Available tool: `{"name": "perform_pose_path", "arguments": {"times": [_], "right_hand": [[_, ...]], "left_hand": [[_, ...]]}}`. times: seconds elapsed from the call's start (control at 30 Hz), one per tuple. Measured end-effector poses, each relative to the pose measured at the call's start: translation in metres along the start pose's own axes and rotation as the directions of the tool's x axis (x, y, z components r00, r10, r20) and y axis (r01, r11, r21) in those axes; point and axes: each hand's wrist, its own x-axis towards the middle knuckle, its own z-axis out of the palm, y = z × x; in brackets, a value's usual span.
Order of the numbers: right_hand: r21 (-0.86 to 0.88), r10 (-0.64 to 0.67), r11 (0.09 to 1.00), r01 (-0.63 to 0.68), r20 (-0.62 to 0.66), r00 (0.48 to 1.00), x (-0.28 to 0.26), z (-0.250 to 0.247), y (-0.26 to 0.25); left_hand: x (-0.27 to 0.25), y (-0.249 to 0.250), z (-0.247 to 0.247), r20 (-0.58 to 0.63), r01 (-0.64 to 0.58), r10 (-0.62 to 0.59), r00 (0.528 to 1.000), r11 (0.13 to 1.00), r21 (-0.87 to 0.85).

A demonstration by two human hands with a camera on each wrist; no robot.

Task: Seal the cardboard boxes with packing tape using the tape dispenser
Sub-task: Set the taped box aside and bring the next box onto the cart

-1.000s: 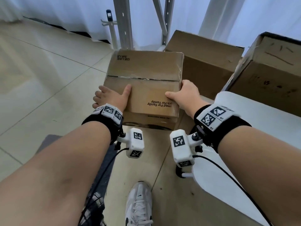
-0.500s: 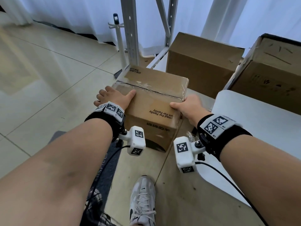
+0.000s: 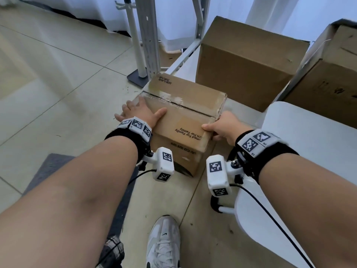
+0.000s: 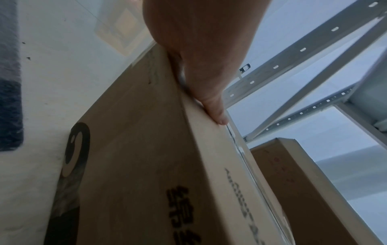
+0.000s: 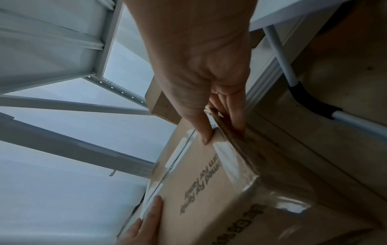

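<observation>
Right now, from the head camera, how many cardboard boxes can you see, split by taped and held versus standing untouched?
Taped box held by the left hand and right hand: 1, the small box
Untouched boxes behind it: 2, the middle box and the far right box
Total: 3

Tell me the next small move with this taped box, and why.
Probably let go and draw both hands back. The box sits on the floor with tape already across its seam, the left hand and right hand hold its sides, and no dispenser is in view.
</observation>
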Motion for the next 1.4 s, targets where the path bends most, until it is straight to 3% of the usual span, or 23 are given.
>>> {"name": "perform_pose_path", "arguments": {"times": [0.2,0.37,0.6,0.77,0.9,1.03,1.23,1.4], "right_hand": [[-0.141,-0.03,0.989,0.032,0.016,0.999,-0.007,-0.025,-0.004],[-0.259,-0.232,0.947,0.191,-0.14,0.963,-0.027,-0.073,-0.013],[-0.225,-0.294,0.947,0.231,-0.311,0.904,-0.037,-0.159,-0.009],[-0.14,-0.246,0.967,0.211,-0.311,0.918,-0.006,-0.199,-0.01],[-0.04,-0.156,0.988,0.151,-0.269,0.95,0.044,-0.209,-0.012],[0.029,-0.086,0.995,0.099,-0.298,0.951,0.093,-0.206,-0.012],[0.106,0.069,0.994,-0.022,-0.459,0.886,0.142,-0.2,-0.009],[0.282,0.079,0.956,0.085,-0.524,0.848,0.151,-0.186,0.01]], "left_hand": [[-0.012,0.038,-0.001,0.053,-0.142,0.135,0.989,0.975,0.172],[-0.041,0.08,-0.013,0.033,-0.266,0.265,0.964,0.948,0.174],[-0.08,0.172,-0.044,-0.027,-0.454,0.456,0.89,0.889,0.05],[-0.056,0.217,-0.05,-0.066,-0.489,0.485,0.872,0.869,-0.07],[-0.003,0.244,-0.042,-0.045,-0.462,0.46,0.887,0.88,-0.11],[0.057,0.255,-0.029,-0.014,-0.384,0.388,0.922,0.907,-0.173],[0.116,0.282,-0.025,-0.072,-0.242,0.231,0.97,0.91,-0.336],[0.153,0.269,-0.02,-0.111,-0.157,0.116,0.987,0.834,-0.528]]}}
